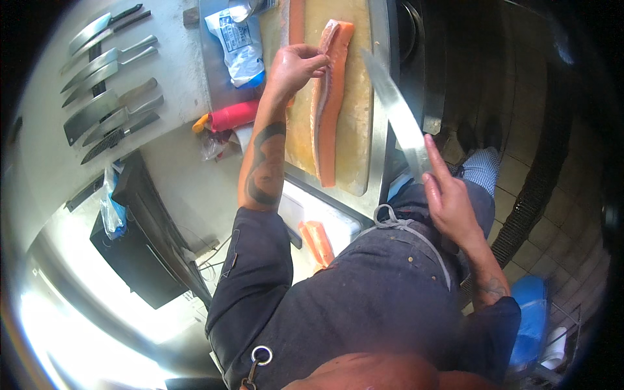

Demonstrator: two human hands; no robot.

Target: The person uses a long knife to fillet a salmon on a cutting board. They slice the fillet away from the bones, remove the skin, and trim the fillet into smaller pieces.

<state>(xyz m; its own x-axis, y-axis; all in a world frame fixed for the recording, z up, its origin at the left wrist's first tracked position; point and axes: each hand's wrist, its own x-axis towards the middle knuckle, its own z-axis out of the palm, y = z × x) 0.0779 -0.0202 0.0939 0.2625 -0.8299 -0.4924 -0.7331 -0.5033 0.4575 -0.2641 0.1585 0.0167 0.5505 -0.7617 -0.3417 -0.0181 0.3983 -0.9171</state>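
A long strip of salmon fillet (334, 112) lies lengthwise on a worn, yellowish cutting board (358, 161), its pale edge to the left. My left hand (302, 63) is at the upper part of that edge, thumb and fingertips pinched together on it. To the right of the board, my right hand (451, 200) grips a large knife (397, 109), the index finger stretched along the blade. The blade points up and left, apart from the fish, and looks slightly blurred. The knife's handle is mostly hidden by the hand. Another salmon piece (294, 24) lies at the board's upper left.
Several knives (105, 63) hang on a wall rack at left. A printed plastic bag (239, 46) and a red roll-like object (234, 115) are left of the board. Below the board's near end, salmon pieces (317, 241) lie on a white surface. A blue container (529, 317) stands lower right.
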